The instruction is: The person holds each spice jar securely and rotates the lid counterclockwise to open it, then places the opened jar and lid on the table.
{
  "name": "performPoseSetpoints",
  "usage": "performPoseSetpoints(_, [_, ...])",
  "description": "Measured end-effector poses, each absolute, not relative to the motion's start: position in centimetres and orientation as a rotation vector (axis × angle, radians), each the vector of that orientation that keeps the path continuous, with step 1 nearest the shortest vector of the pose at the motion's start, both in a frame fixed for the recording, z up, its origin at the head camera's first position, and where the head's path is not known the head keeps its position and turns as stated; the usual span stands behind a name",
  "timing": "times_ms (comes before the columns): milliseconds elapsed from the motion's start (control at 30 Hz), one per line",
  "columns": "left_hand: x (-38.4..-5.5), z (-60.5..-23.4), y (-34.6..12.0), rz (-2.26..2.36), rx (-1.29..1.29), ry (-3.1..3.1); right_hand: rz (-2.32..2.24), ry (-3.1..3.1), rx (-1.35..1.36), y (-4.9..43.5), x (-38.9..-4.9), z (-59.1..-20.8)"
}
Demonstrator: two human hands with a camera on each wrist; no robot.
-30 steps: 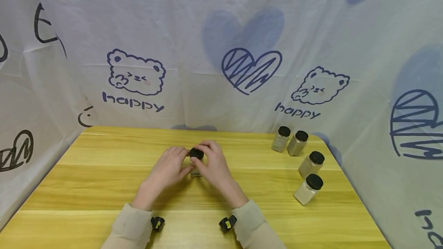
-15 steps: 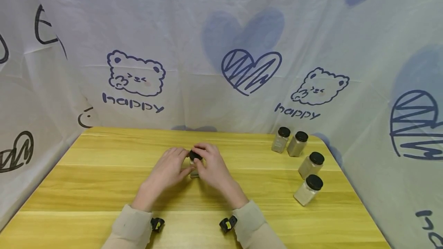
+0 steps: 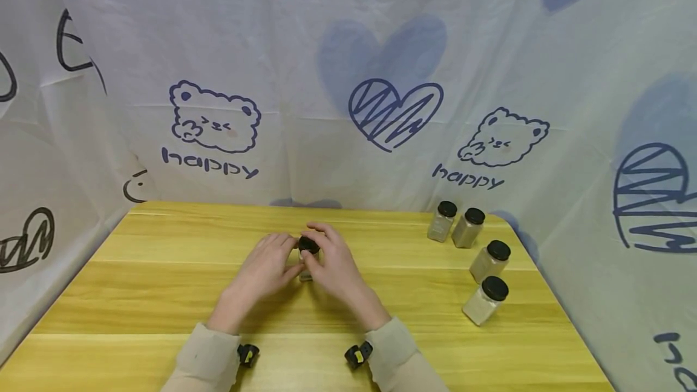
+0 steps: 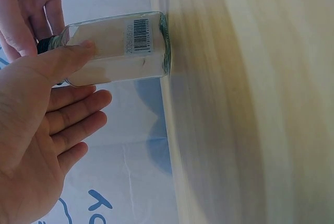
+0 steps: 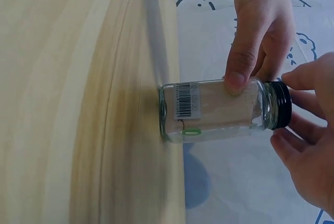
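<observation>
A square clear glass jar stands upright on the table, with a white barcode label low on its side. Whether anything is inside it, I cannot tell. My left hand grips the jar's body, its thumb pressed on the glass in both wrist views. My right hand holds the black lid at the jar's neck between thumb and fingers. The lid sits on the jar. In the head view the two hands cover most of the jar's sides.
Several similar black-lidded jars stand at the right of the wooden table: two jars at the back, one jar before them and another jar nearer. A printed white cloth hangs behind the table and along both sides.
The right hand's fingers have shifted slightly around the lid, first drawing nearer, then spreading a little. The left hand and the jar have stayed almost in place.
</observation>
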State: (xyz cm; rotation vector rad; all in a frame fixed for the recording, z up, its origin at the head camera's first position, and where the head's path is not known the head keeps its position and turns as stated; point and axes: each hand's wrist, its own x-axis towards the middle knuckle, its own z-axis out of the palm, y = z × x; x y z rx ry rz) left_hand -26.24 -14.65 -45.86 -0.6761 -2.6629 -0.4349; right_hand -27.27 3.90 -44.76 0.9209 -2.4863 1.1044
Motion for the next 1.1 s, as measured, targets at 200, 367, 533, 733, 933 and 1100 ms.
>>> performPoseSetpoints(200, [-26.29,-45.91,-14.67,-0.450,-0.674,-2.663,1.132,-2.425,0.827,3.92,-27.35,-45.03])
performPoseSetpoints(367, [-26.33,-46.09,-14.67,-0.444,-0.675,-2.655,1.076,-2.425,0.832,3.94,-27.36,-45.07])
performPoseSetpoints(533, [-26.28,-46.00,-14.64,-0.440,-0.666,-2.670,1.039,-2.431,0.862,3.98,-27.43,-44.93])
performPoseSetpoints(733, [-26.32,-45.99,-14.66,-0.426,-0.668,-2.670,1.000,-2.442,0.931,4.06,-27.48,-44.75])
performPoseSetpoints(933, [-26.31,-45.95,-14.62,-0.418,-0.677,-2.658,1.009,-2.477,0.981,4.08,-27.48,-44.70])
performPoseSetpoints(1100, [-26.22,-45.87,-14.56,-0.421,-0.671,-2.663,1.051,-2.452,0.987,4.09,-27.44,-44.79])
